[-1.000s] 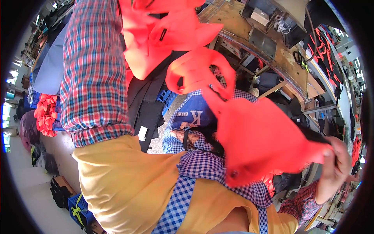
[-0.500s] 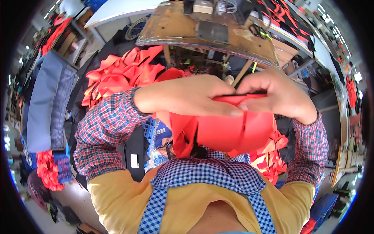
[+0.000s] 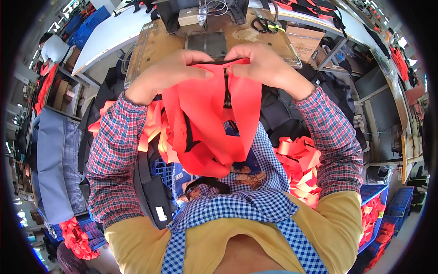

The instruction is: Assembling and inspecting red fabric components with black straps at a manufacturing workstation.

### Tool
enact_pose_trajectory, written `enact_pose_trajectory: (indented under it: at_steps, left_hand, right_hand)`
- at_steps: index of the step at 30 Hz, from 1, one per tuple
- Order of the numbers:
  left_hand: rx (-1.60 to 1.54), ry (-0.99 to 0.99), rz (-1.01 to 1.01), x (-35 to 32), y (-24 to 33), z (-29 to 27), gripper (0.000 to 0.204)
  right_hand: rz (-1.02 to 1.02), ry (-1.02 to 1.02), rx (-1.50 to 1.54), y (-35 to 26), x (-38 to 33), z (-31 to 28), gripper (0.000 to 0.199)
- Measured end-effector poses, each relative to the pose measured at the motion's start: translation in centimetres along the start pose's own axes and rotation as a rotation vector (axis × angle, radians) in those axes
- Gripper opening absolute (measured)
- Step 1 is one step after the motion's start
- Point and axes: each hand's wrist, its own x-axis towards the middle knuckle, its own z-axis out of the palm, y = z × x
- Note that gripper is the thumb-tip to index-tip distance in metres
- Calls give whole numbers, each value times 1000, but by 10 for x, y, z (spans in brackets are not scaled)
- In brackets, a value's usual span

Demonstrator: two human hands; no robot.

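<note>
A brown cardboard box (image 3: 302,34) bears printed characters (image 3: 305,47); a white label (image 3: 161,213) on black cloth (image 3: 153,194) is unreadable.

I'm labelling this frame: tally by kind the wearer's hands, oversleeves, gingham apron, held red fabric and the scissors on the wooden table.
Left hand and right hand: 2
Plaid oversleeves: 2
Gingham apron: 1
Held red fabric piece: 1
Black-handled scissors: 1
Total: 7

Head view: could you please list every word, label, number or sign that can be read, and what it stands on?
Carton: dark print on its brown side, which I won't copy out.
White tag on the black cloth: too small to read.
Pale mark on the apron: too small to read.
</note>
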Motion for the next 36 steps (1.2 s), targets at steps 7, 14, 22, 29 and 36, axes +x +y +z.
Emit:
enact_pose_trajectory:
  at_steps: [7, 14, 22, 29, 36]
  left_hand:
    - [-248, -30, -143, 31, -24, -43, 40]
    - [-308, 65, -191, 47, -35, -63, 38]
    - [-169, 42, -138, 48, -36, -56, 36]
    - [-47, 26, -60, 46, -35, -51, 35]
    - [-315, 131, -194, 49, -40, -64, 42]
  right_hand:
    - [0, -89, 329, 43, 38, 8, 19]
    - [3, -142, 536, 65, 64, 15, 21]
    - [20, -219, 497, 67, 66, 10, 20]
    - [41, -168, 507, 66, 60, 13, 22]
    - [-57, -190, 347, 69, 72, 12, 20]
